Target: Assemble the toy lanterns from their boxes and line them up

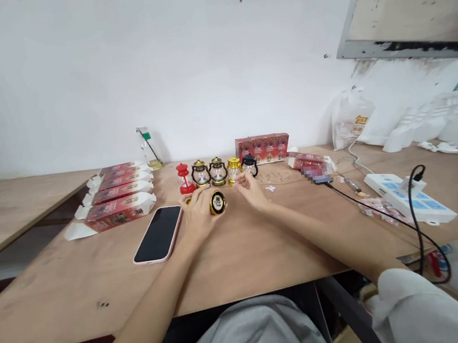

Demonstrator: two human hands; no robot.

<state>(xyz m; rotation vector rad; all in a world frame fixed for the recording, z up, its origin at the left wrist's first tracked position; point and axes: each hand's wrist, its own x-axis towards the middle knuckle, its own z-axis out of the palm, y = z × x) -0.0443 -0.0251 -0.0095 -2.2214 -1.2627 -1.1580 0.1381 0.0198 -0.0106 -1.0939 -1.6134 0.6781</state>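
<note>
My left hand [197,215] is closed around a small gold-and-black lantern [217,202], tipped on its side so its round base faces me. My right hand [253,192] is just to the right of it, fingertips drawn together; whatever they pinch, if anything, is too small to make out. Behind both hands, several mini lanterns stand upright in a row: a red lantern [185,179] on the left, black-and-gold lanterns [217,172] in the middle, then a bright gold lantern [234,166] close behind my right fingertips, and a black lantern [249,164] at the end.
A phone [159,234] lies left of my left hand. Open red boxes [120,209] are lined up farther left. By the wall are a red display box [263,149], a bottle [151,151] and a plastic bag [350,119]. A power strip [409,197] with cables sits right.
</note>
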